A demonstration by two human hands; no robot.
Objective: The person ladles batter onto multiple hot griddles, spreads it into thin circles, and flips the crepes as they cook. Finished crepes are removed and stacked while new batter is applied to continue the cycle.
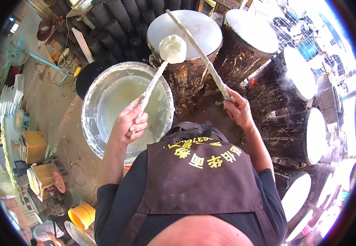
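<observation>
My left hand [132, 123] is closed round the batter-smeared handle of a ladle [172, 49], whose round, white-coated head is in front of a flat white disc [202, 30] on a dark, crusted drum [174, 84]. My right hand [237, 106] grips a long pale stick [199, 55] that angles up across that disc, right of the ladle head. Below the ladle handle stands a big metal tub [91, 110] with a crusted rim, holding milky pale liquid, its near part hidden by my left arm.
More white-topped drums [272, 127] curve round my right, some steaming. Dark cylinders [116, 33] stack behind the tub. On my left are a fan [18, 53], cords, wooden boxes [36, 145] and a yellow bucket [81, 215]. Another person [45, 233] is partly visible at lower left.
</observation>
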